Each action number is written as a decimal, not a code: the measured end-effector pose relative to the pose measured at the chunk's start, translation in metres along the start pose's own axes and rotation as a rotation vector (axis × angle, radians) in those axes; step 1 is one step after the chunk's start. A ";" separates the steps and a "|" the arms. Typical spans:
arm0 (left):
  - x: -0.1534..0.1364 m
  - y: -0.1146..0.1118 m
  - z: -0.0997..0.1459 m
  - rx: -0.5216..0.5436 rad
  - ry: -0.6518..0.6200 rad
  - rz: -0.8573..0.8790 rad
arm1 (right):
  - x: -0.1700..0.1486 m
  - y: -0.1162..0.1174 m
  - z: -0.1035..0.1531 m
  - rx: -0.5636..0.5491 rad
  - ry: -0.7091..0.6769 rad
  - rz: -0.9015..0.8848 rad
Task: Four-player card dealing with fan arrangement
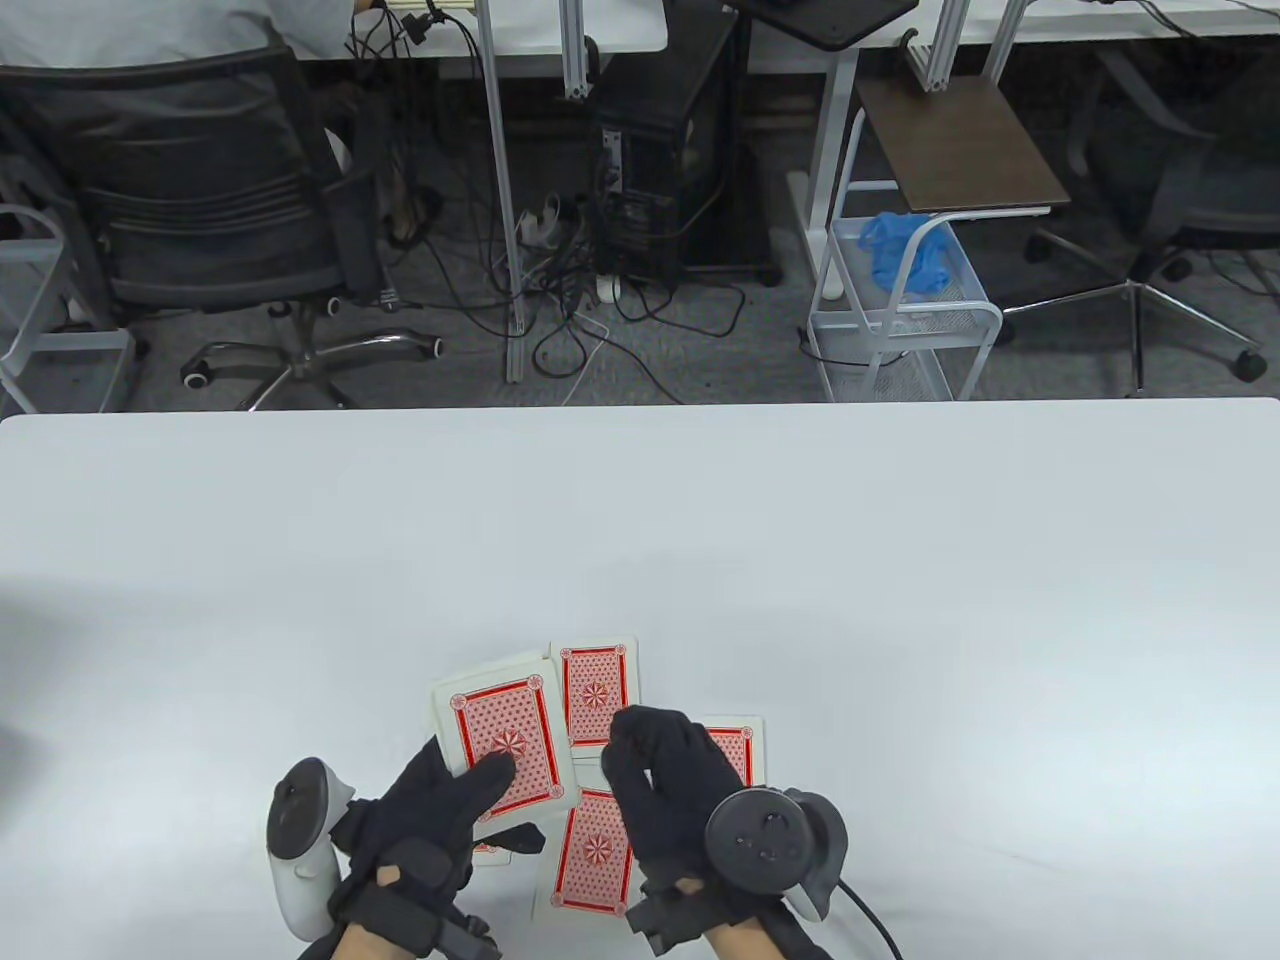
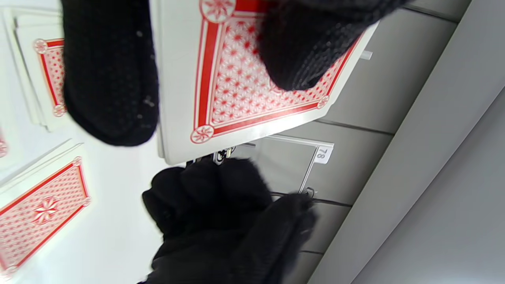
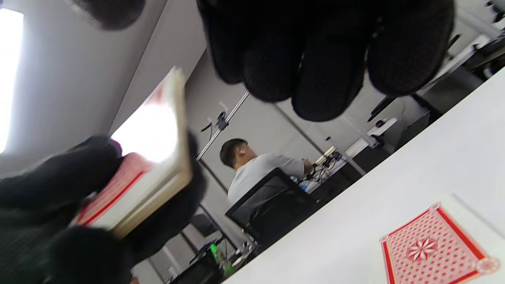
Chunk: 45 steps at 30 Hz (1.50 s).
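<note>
Red-backed deck [image 1: 505, 742] gripped in left hand [image 1: 420, 830] fingers; right wrist view shows right hand [image 1: 665, 790] fingers curled, empty.

one held deck [image 1: 505, 745], three card piles [image 1: 598, 690], two hands [image 1: 440, 810]

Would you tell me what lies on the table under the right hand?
Under the right hand lie red-backed cards: one below its fingers, another showing beside it. Whatever lies beneath the palm is covered.
</note>
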<state>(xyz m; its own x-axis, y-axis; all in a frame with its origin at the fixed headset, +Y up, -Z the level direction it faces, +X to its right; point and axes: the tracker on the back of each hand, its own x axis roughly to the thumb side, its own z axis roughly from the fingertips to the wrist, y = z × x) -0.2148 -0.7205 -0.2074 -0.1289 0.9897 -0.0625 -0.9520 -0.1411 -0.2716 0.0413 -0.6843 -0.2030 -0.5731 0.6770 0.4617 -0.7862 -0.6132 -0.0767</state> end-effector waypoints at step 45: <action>0.025 0.061 0.023 0.334 -0.105 0.055 | -0.064 -0.042 0.004 -0.049 0.494 -0.070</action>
<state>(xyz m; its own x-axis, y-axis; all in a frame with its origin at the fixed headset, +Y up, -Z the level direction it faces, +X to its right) -0.2821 -0.7040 -0.2030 -0.1933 0.9805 0.0355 -0.9789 -0.1952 0.0599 0.1120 -0.7038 -0.2259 -0.5499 0.8352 -0.0051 -0.8301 -0.5472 -0.1077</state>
